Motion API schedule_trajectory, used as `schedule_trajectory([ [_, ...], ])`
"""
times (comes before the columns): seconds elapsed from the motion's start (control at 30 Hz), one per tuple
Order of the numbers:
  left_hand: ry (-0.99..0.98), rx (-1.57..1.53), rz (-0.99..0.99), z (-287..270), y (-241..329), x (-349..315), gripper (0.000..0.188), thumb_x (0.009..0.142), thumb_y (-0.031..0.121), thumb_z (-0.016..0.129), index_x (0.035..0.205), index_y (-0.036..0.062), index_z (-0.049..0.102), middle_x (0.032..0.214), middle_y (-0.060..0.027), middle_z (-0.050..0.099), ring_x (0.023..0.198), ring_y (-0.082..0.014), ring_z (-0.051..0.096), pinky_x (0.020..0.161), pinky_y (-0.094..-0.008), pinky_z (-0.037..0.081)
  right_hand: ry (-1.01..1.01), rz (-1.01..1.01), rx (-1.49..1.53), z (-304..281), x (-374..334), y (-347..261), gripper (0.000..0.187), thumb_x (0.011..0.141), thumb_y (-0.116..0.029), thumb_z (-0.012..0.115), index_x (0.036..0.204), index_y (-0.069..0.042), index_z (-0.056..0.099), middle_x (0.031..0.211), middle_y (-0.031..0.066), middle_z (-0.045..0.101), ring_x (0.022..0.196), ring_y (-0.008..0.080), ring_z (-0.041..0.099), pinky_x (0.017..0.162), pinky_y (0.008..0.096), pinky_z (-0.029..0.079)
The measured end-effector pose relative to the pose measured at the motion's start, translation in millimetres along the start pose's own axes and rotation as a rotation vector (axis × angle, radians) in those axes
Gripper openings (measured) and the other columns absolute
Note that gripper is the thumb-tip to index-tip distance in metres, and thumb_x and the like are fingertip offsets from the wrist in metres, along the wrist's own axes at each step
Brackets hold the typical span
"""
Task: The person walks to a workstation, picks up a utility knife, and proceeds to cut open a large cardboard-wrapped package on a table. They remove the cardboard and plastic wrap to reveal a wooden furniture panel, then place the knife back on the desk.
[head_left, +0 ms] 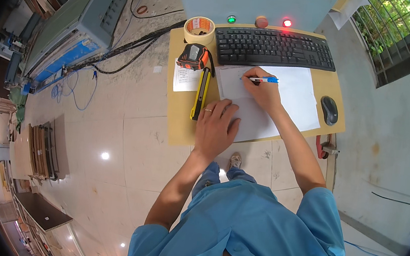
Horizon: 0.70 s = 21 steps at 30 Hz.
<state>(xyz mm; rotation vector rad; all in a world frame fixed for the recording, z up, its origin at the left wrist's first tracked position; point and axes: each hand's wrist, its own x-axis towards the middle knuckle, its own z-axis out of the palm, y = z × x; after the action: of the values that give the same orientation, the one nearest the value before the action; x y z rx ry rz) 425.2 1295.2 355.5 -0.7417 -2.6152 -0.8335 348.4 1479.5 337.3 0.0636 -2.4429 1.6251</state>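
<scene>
My right hand (263, 90) is closed round a pen (265, 79) with a white and blue barrel, its tip end over a sheet of white paper (295, 100). Spread flat on the lower left part of the paper lies my left hand (216, 126), with a ring on one finger. Just beside its fingers is a yellow and black utility knife (200, 95). Above the knife sits an orange and black tape measure (192, 56), partly over a small printed slip (185, 80). What is written under my right hand is too small to make out.
Behind the paper lies a black keyboard (275, 49), with a roll of tape (199, 30) to its left. A black mouse (329, 110) rests at the right of the tan board (179, 130). A green button (231, 19) and a glowing red one (287, 23) line the blue-grey panel beyond.
</scene>
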Motion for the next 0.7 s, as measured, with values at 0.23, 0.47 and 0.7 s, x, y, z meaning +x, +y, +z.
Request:
schedule_trajectory([
  [0.23, 0.027, -0.018, 0.01, 1.7, 0.4, 1.2, 0.029, 0.08, 0.016, 0.067, 0.107, 0.0089, 0.064, 0.115, -0.0072, 0.06, 0.104, -0.0305, 0.055, 0.089, -0.0411, 0.043, 0.314, 0.018, 0.356, -35.5, 11.2, 5.9, 0.004, 0.083, -0.005, 0.067, 0.086, -0.006, 0.065, 0.064, -0.0011, 0.058, 0.053, 0.0034, 0.048, 0.047, 0.0206, 0.037],
  [0.47, 0.025, 0.005, 0.013, 4.4, 1.5, 2.1, 0.029, 0.08, 0.016, 0.067, 0.107, 0.0081, 0.064, 0.116, -0.0074, 0.06, 0.104, -0.0309, 0.055, 0.09, -0.041, 0.043, 0.204, 0.108, 0.021, -49.2, 14.2, 26.7, 0.01, 0.081, -0.013, 0.069, 0.084, -0.005, 0.066, 0.061, -0.0038, 0.055, 0.056, 0.0037, 0.045, 0.051, 0.0236, 0.036],
  [0.7, 0.001, 0.019, 0.014, 6.6, 1.2, 3.5, 0.028, 0.082, 0.018, 0.065, 0.109, 0.0082, 0.063, 0.118, -0.0078, 0.059, 0.107, -0.0308, 0.054, 0.092, -0.0424, 0.042, 0.181, 0.09, -0.05, -47.9, 14.8, 28.8, 0.01, 0.081, -0.014, 0.069, 0.086, -0.005, 0.067, 0.061, -0.0011, 0.056, 0.057, 0.0062, 0.048, 0.054, 0.0255, 0.04],
])
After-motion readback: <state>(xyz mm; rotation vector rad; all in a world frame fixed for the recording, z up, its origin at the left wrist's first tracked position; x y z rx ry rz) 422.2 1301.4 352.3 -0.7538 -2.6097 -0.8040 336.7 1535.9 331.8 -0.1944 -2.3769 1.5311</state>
